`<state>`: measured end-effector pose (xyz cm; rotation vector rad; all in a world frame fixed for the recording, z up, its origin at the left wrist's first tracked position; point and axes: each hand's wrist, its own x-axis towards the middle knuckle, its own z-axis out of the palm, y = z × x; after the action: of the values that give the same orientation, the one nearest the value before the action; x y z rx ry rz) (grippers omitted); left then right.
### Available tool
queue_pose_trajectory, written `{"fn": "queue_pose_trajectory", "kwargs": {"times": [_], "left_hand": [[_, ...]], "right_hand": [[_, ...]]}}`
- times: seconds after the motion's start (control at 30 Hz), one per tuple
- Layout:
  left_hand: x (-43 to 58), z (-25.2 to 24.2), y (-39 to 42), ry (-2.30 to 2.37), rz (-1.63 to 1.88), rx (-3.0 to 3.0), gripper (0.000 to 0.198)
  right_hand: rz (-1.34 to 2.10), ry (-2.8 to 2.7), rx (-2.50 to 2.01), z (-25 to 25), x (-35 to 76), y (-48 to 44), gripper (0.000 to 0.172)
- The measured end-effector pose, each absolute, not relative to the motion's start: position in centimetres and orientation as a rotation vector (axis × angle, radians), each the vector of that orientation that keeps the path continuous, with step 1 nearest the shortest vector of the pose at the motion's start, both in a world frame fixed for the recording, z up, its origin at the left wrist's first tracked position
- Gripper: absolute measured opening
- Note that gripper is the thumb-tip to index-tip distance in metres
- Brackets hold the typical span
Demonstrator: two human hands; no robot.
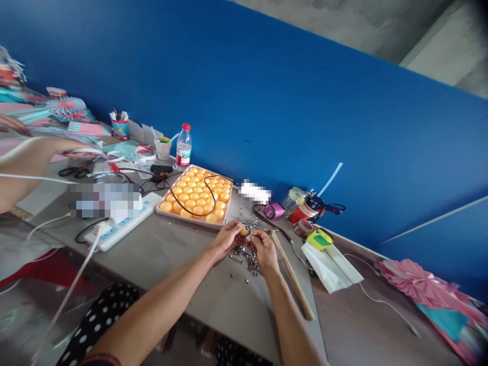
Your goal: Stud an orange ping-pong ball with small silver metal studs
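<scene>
My left hand [227,237] is closed round a small orange ball [244,231], held just above the grey table [171,254]. My right hand [264,248] is pinched at the ball's right side, on something too small to make out. Both hands hover over a scatter of small silver metal pieces [247,259]. Just behind the hands stands a white tray of orange balls [196,196], with a black cable [190,209] looped across it.
A wooden stick [293,277] and white paper bags [331,264] lie to the right, with jars and tape rolls [301,208] behind. A water bottle [183,146], cups, scissors [74,172] and a power strip [118,226] lie left. Another person's arm [26,162] reaches in at far left. Pink paper fans [415,279] lie right.
</scene>
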<state>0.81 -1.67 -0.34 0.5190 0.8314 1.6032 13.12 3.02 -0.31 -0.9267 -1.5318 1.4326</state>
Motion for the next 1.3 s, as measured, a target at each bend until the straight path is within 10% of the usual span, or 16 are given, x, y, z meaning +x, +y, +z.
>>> {"fn": "queue_pose_trajectory", "kwargs": {"times": [1.1,1.3], "left_hand": [[1.5,-0.6,-1.9,0.872,1.666,0.614,0.031],[0.4,0.3,-2.0,0.759,1.732,0.517,0.030]], "right_hand": [[1.350,-1.659,-0.964,-1.2,13.9,4.3,0.021],[0.760,-2.128,-1.050,-1.6,15.3,5.8,0.029]]}}
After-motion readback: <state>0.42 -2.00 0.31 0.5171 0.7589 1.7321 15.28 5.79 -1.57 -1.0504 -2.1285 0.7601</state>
